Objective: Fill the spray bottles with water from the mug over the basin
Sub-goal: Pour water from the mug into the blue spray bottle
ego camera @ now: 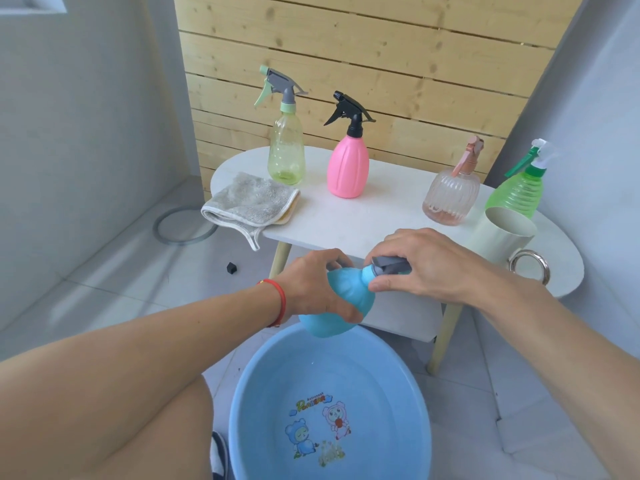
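Your left hand has its fingers wrapped round the body of the blue spray bottle, tilted just above the far rim of the blue basin on the floor. Your right hand pinches the bottle's neck, fingers curled over the grey sprayer head.

On the tabletop I count four more spray bottles. Left to right: a grey cloth drooping over the front-left edge, the pale green bottle near the back-left edge, the pink bottle beside it, then a wide bare stretch along the front edge. After that the clear ribbed bottle, the bright green bottle at the back-right, and one mug just in front of it, ring handle facing you near the front-right edge.

There's open floor left of the basin, with your knee close to its left rim.
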A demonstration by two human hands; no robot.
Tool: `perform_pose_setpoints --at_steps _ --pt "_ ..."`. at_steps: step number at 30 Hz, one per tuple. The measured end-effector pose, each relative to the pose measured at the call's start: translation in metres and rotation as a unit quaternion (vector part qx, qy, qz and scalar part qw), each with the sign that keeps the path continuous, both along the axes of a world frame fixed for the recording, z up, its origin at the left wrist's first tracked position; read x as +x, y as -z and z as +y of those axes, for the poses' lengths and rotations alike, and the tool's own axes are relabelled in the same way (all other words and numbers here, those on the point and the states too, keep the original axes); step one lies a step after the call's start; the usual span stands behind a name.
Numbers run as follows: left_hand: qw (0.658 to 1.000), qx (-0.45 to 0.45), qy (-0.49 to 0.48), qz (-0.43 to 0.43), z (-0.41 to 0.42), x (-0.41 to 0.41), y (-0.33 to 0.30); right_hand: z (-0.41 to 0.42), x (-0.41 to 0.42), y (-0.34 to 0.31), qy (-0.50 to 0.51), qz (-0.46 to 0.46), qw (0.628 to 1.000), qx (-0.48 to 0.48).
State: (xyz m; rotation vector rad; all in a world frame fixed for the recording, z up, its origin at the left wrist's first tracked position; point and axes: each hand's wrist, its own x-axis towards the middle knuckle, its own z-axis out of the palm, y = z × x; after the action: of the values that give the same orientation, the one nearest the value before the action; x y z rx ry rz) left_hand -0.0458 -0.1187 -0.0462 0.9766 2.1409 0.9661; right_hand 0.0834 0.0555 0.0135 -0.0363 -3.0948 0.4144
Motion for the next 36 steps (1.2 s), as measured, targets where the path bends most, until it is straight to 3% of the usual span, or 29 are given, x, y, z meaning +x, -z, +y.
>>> perform_pose_setpoints --at_steps 7,14,20,23,25,28,31,36 --pt "1.0 -0.001 -0.017 0.006 -0.004 -0.003 0.0 -0.007 -0.001 0.003 0.034 -0.052 0.998 -0.032" --pt "0.999 -0.009 -0.002 0.045 -0.007 -0.002 -0.002 -0.015 -0.004 0.0 0.088 -0.08 0.993 0.025" --pt "0.997 -0.016 -0.006 0.071 -0.008 -0.001 0.0 -0.023 -0.007 0.006 0.146 -0.088 0.985 0.004" --pt "0.997 -0.015 -0.02 0.07 -0.005 -0.001 0.001 -0.032 -0.014 0.011 0.238 -0.1 0.957 -0.134" --pt "0.997 -0.016 -0.024 0.075 -0.004 -0.001 0.001 -0.036 -0.019 0.012 0.289 -0.098 0.905 -0.297" --pt "0.997 -0.005 -0.042 0.061 -0.002 -0.001 0.0 -0.034 -0.018 0.004 0.317 -0.087 0.846 -0.419" --pt "0.997 0.007 -0.051 0.058 0.0 -0.002 -0.002 -0.03 -0.012 -0.008 0.306 -0.132 0.82 -0.466" --pt "0.998 0.011 -0.059 0.034 -0.002 -0.004 -0.004 -0.023 -0.003 -0.02 0.29 -0.201 0.837 -0.418"
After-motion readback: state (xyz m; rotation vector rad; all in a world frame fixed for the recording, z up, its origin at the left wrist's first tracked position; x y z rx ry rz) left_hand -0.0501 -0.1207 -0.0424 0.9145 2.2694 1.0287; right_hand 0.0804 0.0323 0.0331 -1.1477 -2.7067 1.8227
